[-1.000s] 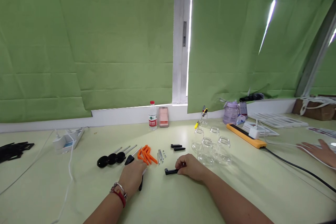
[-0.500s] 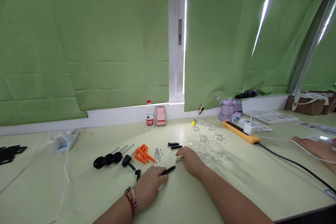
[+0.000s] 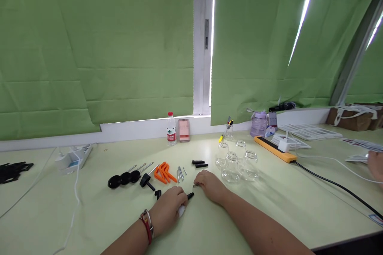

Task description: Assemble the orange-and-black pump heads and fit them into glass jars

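Note:
My left hand (image 3: 170,209) is closed around a slim black cylindrical part (image 3: 190,195), whose end sticks out past the fingertips. A small white piece (image 3: 181,210) shows under the same hand; its kind is hidden. To the right, my right hand (image 3: 212,187) pinches a small metal coil spring (image 3: 196,185) close to the tabletop. Just beyond lie two black ribbed parts (image 3: 200,163). Left of them are bolts (image 3: 180,173) with tiny nuts, orange angled pieces (image 3: 164,173), black round knobs with metal shafts (image 3: 125,178) and a small black elbow-shaped part (image 3: 158,194).
Several clear jars (image 3: 231,169) stand beyond my right forearm. An orange power strip (image 3: 273,149) with a black cable lies farther right. Along the back are a water bottle (image 3: 171,129) and a purple jug (image 3: 259,124). Another person's hand (image 3: 375,165) shows at the right edge.
My right hand has moved left with the spring, towards the black cylindrical part. My left hand has drawn slightly back with that part. The other person's hand has shifted right.

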A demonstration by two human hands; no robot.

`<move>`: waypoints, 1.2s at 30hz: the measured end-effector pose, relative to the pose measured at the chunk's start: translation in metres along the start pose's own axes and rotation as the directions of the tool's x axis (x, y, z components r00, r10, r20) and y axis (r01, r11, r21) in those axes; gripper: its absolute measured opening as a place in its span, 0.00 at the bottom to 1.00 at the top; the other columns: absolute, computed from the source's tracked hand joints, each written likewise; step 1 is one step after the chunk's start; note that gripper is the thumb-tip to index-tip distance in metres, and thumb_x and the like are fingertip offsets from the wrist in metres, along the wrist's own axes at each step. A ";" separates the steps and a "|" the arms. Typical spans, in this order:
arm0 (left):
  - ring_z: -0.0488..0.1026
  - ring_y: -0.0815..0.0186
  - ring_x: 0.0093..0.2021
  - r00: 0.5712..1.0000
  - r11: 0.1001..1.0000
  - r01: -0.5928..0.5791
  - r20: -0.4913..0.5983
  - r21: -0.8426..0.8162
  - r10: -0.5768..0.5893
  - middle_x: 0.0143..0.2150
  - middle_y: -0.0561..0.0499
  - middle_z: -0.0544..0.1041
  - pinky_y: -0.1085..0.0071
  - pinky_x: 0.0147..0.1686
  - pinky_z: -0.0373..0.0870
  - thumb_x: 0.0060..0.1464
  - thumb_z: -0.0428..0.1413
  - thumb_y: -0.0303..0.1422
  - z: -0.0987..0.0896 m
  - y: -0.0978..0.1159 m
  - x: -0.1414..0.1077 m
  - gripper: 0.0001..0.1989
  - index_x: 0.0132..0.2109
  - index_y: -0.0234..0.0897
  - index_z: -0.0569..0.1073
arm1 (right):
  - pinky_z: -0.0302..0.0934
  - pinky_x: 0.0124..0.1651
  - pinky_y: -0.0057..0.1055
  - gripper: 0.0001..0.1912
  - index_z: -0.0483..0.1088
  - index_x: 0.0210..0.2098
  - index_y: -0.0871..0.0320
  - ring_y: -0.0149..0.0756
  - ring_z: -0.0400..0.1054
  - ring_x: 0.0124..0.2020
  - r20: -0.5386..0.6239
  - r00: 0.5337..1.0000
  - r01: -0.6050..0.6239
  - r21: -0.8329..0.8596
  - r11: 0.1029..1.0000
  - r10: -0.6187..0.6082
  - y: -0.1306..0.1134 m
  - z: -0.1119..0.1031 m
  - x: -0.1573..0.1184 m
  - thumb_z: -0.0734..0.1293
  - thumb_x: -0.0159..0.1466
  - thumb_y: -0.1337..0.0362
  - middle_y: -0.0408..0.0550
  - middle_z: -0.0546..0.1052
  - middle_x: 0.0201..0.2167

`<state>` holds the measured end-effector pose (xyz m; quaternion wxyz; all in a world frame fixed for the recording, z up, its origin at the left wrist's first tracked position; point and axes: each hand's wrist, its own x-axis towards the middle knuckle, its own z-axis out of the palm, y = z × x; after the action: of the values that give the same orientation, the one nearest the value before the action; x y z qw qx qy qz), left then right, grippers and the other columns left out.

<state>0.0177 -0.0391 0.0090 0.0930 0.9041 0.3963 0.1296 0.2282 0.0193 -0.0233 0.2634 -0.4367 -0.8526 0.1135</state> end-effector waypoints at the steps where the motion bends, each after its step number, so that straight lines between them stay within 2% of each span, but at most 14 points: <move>1: 0.66 0.64 0.38 1.000 1.000 0.011 0.001 -0.005 -0.011 0.38 0.49 0.70 0.71 0.36 0.63 0.47 0.47 0.21 0.000 0.000 0.000 0.10 0.34 0.38 0.68 | 0.57 0.43 0.30 0.17 0.76 0.33 0.56 0.36 0.65 0.38 0.008 1.000 0.013 0.000 1.000 -0.013 -0.001 0.000 0.000 0.57 0.57 0.77 0.46 0.77 0.34; 6: 0.65 0.65 0.34 0.995 0.996 0.068 -0.073 -0.061 -0.073 0.36 0.50 0.70 0.71 0.33 0.62 0.49 0.44 0.22 -0.004 -0.004 -0.003 0.10 0.36 0.39 0.65 | 0.58 0.44 0.31 0.17 0.75 0.36 0.56 0.36 0.65 0.40 0.005 0.999 0.049 0.019 0.999 -0.049 -0.006 -0.007 -0.002 0.57 0.59 0.75 0.47 0.77 0.36; 9: 0.66 0.64 0.35 0.987 0.990 0.056 -0.142 -0.127 -0.074 0.36 0.50 0.71 0.70 0.34 0.63 0.52 0.44 0.24 -0.006 -0.007 -0.004 0.08 0.37 0.39 0.65 | 0.58 0.44 0.31 0.14 0.75 0.36 0.55 0.37 0.65 0.40 0.039 0.997 0.068 0.007 0.998 -0.069 -0.009 -0.009 -0.003 0.60 0.58 0.73 0.47 0.77 0.36; 13: 0.67 0.63 0.35 0.970 0.981 0.050 -0.226 -0.189 -0.093 0.37 0.48 0.72 0.68 0.35 0.63 0.56 0.44 0.29 -0.007 -0.008 -0.004 0.07 0.39 0.39 0.66 | 0.58 0.42 0.30 0.16 0.75 0.37 0.54 0.37 0.65 0.38 0.075 0.995 0.065 -0.012 0.998 -0.064 -0.010 -0.006 -0.003 0.60 0.57 0.75 0.46 0.76 0.34; 17: 0.67 0.63 0.34 0.955 0.973 0.078 -0.265 -0.216 -0.135 0.35 0.48 0.73 0.68 0.34 0.64 0.55 0.47 0.32 -0.005 -0.009 -0.003 0.06 0.38 0.39 0.67 | 0.59 0.42 0.30 0.19 0.75 0.40 0.54 0.36 0.65 0.38 0.066 0.995 0.080 0.017 0.997 -0.081 -0.009 0.001 -0.002 0.59 0.57 0.76 0.47 0.75 0.35; 22: 0.65 0.67 0.30 0.960 0.922 0.120 -0.195 -0.368 -0.203 0.30 0.51 0.71 0.71 0.31 0.63 0.49 0.51 0.32 0.000 -0.007 0.000 0.04 0.33 0.37 0.70 | 0.59 0.42 0.30 0.21 0.74 0.43 0.53 0.36 0.66 0.38 0.043 0.993 0.103 0.089 0.991 -0.107 -0.010 0.008 -0.001 0.58 0.57 0.76 0.48 0.74 0.35; 27: 0.63 0.70 0.27 0.965 0.818 0.153 -0.094 -0.554 -0.243 0.27 0.53 0.69 0.74 0.28 0.61 0.45 0.53 0.30 -0.002 -0.002 0.003 0.04 0.31 0.35 0.72 | 0.60 0.41 0.29 0.17 0.75 0.40 0.55 0.34 0.66 0.37 0.046 0.995 0.086 0.143 0.986 -0.094 -0.014 0.008 0.000 0.58 0.60 0.73 0.48 0.73 0.34; 31: 0.62 0.70 0.27 0.967 0.762 0.155 -0.060 -0.629 -0.246 0.26 0.53 0.69 0.74 0.28 0.60 0.43 0.54 0.29 -0.002 -0.004 0.003 0.05 0.30 0.34 0.72 | 0.60 0.43 0.28 0.15 0.74 0.35 0.57 0.33 0.67 0.37 0.022 1.000 0.004 0.267 0.964 -0.010 -0.016 0.004 0.000 0.58 0.58 0.74 0.47 0.72 0.36; 36: 0.62 0.70 0.27 0.968 0.749 0.151 -0.058 -0.645 -0.245 0.27 0.53 0.69 0.74 0.28 0.60 0.43 0.55 0.30 -0.001 -0.006 0.003 0.05 0.30 0.34 0.73 | 0.60 0.43 0.29 0.13 0.72 0.34 0.57 0.33 0.66 0.36 -0.015 0.991 -0.115 0.381 0.917 0.130 -0.009 0.003 0.000 0.60 0.54 0.74 0.45 0.73 0.34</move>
<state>0.0151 -0.0330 0.0083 0.3784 0.7605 0.4283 0.3082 0.2207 0.0144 -0.0222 0.3522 -0.4323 -0.7802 0.2836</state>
